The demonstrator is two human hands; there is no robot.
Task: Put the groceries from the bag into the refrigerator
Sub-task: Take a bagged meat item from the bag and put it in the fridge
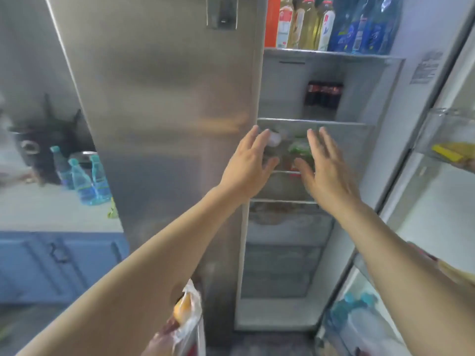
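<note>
The refrigerator (365,155) stands with its right door swung wide and its steel left door (164,104) closed. Both my hands reach toward a middle shelf (341,123). My left hand (248,164) and my right hand (327,170) are spread, fingers apart, holding nothing. Between them on that shelf lie bagged groceries, with green produce (299,149) and something white (275,138) showing. A clear plastic grocery bag (187,317) with an orange-yellow item and something dark red inside sits low, under my left forearm.
Bottles (334,21) fill the top shelf and dark soda bottles (323,95) stand on the shelf below it. The open door's racks hold a yellow packet (447,152) and water bottles (359,312). Left, a counter (38,214) over blue cabinets carries several water bottles (84,176).
</note>
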